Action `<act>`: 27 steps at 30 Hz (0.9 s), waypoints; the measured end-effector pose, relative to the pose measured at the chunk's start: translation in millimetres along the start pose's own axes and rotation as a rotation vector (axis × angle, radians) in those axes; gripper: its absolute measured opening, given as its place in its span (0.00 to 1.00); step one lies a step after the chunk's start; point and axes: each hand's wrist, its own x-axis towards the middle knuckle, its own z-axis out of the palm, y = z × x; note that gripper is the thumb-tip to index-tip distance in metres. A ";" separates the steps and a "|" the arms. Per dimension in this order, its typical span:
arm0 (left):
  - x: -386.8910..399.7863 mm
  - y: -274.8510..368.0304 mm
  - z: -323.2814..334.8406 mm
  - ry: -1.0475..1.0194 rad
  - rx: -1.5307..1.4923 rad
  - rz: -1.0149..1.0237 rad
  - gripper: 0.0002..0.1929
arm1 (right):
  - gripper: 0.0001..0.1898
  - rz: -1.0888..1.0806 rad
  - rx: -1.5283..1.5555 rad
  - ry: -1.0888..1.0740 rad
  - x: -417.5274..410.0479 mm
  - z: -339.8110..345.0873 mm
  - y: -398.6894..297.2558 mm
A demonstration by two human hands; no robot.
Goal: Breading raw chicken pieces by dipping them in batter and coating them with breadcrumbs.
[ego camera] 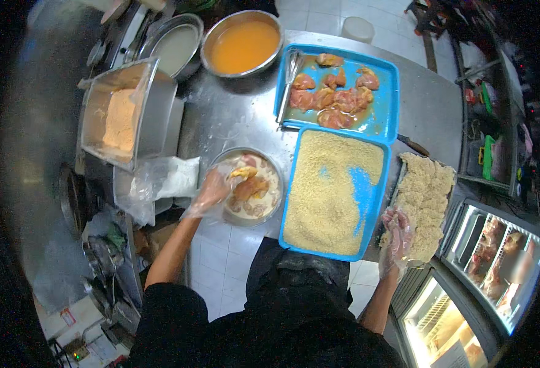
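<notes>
My left hand [214,188], in a clear plastic glove, reaches over a round metal bowl [281,193] of pale batter. Its blurred fingers close on a yellowish raw chicken piece [250,186], while other pieces lie partly sunk in the batter. Also gloved, my right hand [396,230] is at the left edge of a tray of crumb-coated pieces [426,198], its fingers curled; whether they grip anything is hidden. Between my hands lies a blue tray [364,184] of pale breadcrumbs, its blue bottom showing through on the right.
Beyond sits a blue tray [385,124] with raw chicken and a metal whisk [288,85]. A bowl of orange liquid [246,43], a bin of orange powder [120,122] and a bag of white powder [180,177] stand leftward. A knife [414,145] lies beside the trays; lit display cases [495,257] flank the right.
</notes>
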 end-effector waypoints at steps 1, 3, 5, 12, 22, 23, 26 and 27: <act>2.3 10.5 -1.2 -0.018 -0.012 0.031 0.19 | 0.21 -0.022 0.043 0.019 0.0 -7.1 4.8; 2.1 32.6 -10.3 -0.096 0.398 0.099 0.19 | 0.24 -0.020 0.075 0.046 3.2 -18.1 11.3; 17.2 44.6 -9.3 -0.102 0.371 0.202 0.18 | 0.24 0.073 0.010 0.065 2.0 -15.5 4.8; 215.3 118.7 115.2 0.043 0.422 0.591 0.14 | 0.24 0.121 -0.061 0.123 8.2 -42.0 7.2; 391.1 155.3 165.4 0.062 0.239 0.214 0.11 | 0.19 0.241 0.048 0.295 19.3 -94.4 14.5; 384.4 165.5 169.0 0.175 -0.075 0.251 0.09 | 0.19 0.254 0.048 0.306 22.3 -96.7 6.9; 389.2 192.3 145.0 0.394 -0.062 0.450 0.07 | 0.18 0.212 0.028 0.293 35.4 -107.3 17.6; 394.2 188.8 133.7 0.499 0.277 0.598 0.07 | 0.18 0.225 0.031 0.283 38.8 -105.2 19.0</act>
